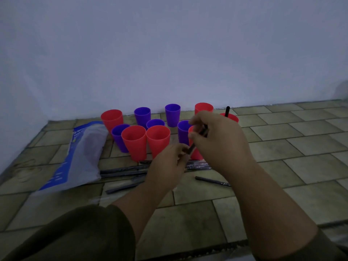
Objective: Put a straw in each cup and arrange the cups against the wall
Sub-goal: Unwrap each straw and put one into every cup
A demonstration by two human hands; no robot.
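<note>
Several red and purple plastic cups stand in a cluster on the tiled floor close to the wall. Among them are a red cup (134, 142) in front and a purple cup (172, 114) at the back. One red cup (232, 117) at the right holds a black straw (227, 111). My left hand (169, 162) and my right hand (216, 140) both pinch one dark straw (194, 145) in front of the cluster, over a partly hidden red cup (195, 155). Several wrapped dark straws (124, 171) lie on the floor below my hands.
A blue and clear plastic bag (79, 155) lies on the floor left of the cups. One loose straw (211, 181) lies to the right of the pile. The white wall (169, 53) runs behind the cups. Bare tiles (301, 147) stretch to the right.
</note>
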